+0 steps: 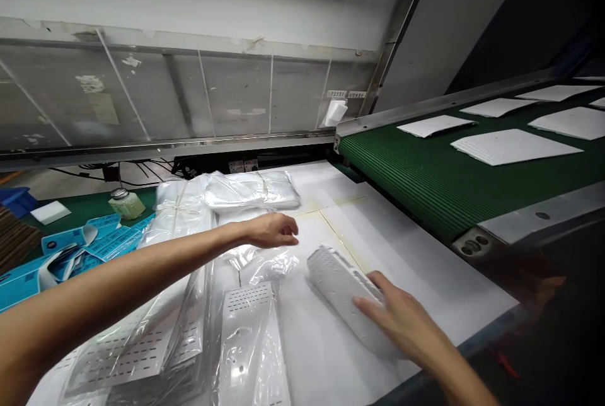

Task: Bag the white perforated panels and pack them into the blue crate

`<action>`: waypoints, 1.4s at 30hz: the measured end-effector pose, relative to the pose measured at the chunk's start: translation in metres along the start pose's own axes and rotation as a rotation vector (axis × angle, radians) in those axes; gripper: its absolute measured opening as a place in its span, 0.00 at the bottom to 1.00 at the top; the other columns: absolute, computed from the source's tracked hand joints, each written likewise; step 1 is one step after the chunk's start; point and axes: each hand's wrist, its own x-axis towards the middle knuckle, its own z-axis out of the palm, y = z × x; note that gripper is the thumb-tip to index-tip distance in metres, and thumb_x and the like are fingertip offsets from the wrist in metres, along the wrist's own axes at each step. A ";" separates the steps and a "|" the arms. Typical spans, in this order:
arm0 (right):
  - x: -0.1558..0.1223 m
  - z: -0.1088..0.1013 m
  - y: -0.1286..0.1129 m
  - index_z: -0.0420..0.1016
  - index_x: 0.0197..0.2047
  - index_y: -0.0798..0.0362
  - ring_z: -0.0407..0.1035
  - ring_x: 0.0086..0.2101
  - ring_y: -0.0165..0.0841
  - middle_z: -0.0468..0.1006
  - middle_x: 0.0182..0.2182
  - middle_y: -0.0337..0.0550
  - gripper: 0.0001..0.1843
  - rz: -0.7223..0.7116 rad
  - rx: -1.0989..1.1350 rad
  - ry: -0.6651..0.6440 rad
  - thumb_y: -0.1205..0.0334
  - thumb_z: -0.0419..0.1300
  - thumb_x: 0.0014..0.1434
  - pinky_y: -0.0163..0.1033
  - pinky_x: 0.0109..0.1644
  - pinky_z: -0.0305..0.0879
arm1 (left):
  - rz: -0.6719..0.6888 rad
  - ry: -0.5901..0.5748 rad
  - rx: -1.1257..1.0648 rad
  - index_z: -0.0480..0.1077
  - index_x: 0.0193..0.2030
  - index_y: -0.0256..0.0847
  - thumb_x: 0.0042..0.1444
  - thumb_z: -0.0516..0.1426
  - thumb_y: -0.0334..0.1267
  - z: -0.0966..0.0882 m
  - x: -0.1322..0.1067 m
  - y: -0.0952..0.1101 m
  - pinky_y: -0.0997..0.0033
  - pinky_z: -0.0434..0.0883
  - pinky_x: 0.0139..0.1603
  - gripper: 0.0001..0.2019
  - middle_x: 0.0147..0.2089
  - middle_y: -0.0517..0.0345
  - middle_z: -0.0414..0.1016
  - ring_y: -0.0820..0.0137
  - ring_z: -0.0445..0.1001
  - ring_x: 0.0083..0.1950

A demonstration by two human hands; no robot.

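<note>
My right hand (397,318) grips a rolled white perforated sheet (338,289) lying on the white work surface (416,255), with thumb and fingers around the roll. My left hand (271,231) reaches across a crumpled clear plastic bag (259,264), its fingers loosely together and nothing visible in them. Behind that hand lie white items in tied plastic bags (250,191). Nearer me, a flat perforated white sheet in a clear bag (248,330) lies on the surface, and my left forearm hides part of another bagged sheet (127,349).
A green ribbed conveyor belt (406,185) on the right carries several white sheets (510,146). At the left lie blue printed cards (94,245), a glass bottle of pale liquid (126,204), a white sponge (50,212) and a blue bin (16,201). A scuffed transparent panel (189,97) stands behind.
</note>
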 end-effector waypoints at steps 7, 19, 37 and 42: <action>-0.022 0.016 -0.003 0.66 0.53 0.52 0.76 0.33 0.47 0.80 0.38 0.52 0.33 0.468 0.931 0.204 0.42 0.61 0.47 0.47 0.32 0.72 | -0.278 0.032 0.189 0.70 0.26 0.38 0.49 0.59 0.53 0.062 0.005 -0.030 0.60 0.68 0.37 0.17 0.27 0.49 0.73 0.58 0.74 0.34; -0.044 0.052 0.013 0.46 0.66 0.41 0.67 0.51 0.45 0.69 0.55 0.46 0.41 0.259 0.852 0.324 0.42 0.57 0.53 0.51 0.51 0.67 | -0.254 0.172 -0.184 0.70 0.37 0.35 0.59 0.53 0.40 0.067 0.020 -0.029 0.64 0.72 0.39 0.10 0.36 0.56 0.74 0.70 0.73 0.36; 0.013 0.046 -0.041 0.75 0.37 0.46 0.70 0.34 0.36 0.72 0.33 0.41 0.21 -0.090 0.345 0.356 0.47 0.45 0.62 0.40 0.39 0.67 | -0.069 0.265 -1.217 0.68 0.34 0.36 0.52 0.59 0.40 0.044 -0.031 0.049 0.59 0.68 0.51 0.08 0.38 0.50 0.73 0.65 0.74 0.42; 0.013 0.037 -0.033 0.75 0.39 0.43 0.68 0.33 0.37 0.69 0.34 0.42 0.18 -0.019 0.259 0.432 0.47 0.46 0.61 0.43 0.37 0.64 | -0.012 0.157 -1.248 0.62 0.27 0.39 0.50 0.52 0.33 0.042 -0.025 0.063 0.59 0.70 0.46 0.03 0.23 0.66 0.59 0.76 0.65 0.26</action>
